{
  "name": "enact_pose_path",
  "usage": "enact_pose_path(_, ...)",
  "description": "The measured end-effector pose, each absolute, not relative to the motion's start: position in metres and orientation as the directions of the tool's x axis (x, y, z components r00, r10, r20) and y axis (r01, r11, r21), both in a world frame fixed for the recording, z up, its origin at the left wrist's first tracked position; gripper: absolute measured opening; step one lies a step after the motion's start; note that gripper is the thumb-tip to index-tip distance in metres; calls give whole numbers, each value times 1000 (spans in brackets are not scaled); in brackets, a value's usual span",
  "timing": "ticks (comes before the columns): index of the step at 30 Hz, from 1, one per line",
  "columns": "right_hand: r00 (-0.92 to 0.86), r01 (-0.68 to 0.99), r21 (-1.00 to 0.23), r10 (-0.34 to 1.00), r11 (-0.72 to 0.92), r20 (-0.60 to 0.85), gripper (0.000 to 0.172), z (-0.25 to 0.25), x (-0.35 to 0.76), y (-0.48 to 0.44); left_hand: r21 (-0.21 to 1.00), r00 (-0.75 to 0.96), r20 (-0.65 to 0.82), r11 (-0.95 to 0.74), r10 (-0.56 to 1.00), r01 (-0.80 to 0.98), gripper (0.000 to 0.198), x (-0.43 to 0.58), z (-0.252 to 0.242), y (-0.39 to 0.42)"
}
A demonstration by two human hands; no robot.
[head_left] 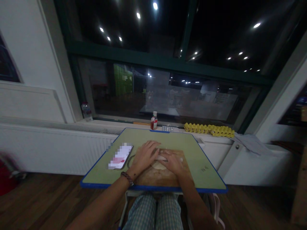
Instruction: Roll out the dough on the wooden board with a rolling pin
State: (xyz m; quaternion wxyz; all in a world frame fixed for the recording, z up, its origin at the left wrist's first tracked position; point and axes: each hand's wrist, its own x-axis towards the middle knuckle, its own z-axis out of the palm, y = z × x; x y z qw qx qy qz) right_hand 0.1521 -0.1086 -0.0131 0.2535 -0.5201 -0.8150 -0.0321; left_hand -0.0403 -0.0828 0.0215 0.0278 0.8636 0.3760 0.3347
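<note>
A flattened round of pale dough (158, 165) lies on a floured wooden board (155, 179). My left hand (146, 155) reaches over the board's left part, its fingers stretched out and lying flat. From the other side my right hand (172, 162) lies low over the dough, its fingers extended toward the left hand. Between the hands shows a narrow whitish piece (161, 158), mostly covered by the fingers; I cannot tell its kind. A small pale lump (181, 159) sits on the board just right of my right hand.
A phone (121, 156) with a lit screen lies at left on the green, blue-edged table (206, 179). Behind, the sill carries a small bottle (154, 120) of reddish liquid, a yellow egg tray (208, 129) and a clear plastic bottle (86, 111). A radiator (55, 147) runs along the wall.
</note>
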Motion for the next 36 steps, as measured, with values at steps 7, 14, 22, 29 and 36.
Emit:
enact_pose_path(7,-231,905,-223,859,362,458,27,-7,152,-113,277,335,258,-401,906,873,66,-29,1,-50)
enact_pose_path(14,45,993,-122,951,-8,305,48,2,151,-108,228,306,107,-322,946,919,72,-26,6,-38)
enact_pose_path(22,-50,994,-91,998,54,46,54,16,155,-110,181,416,-48,-401,908,898,69,-24,17,-46)
enact_pose_path(29,-71,993,-89,997,72,21,55,20,154,-93,153,551,3,-545,835,824,63,-31,6,-52)
enact_pose_path(36,23,998,-62,976,-10,215,49,-10,142,-94,172,558,36,-555,829,814,58,-34,5,-68)
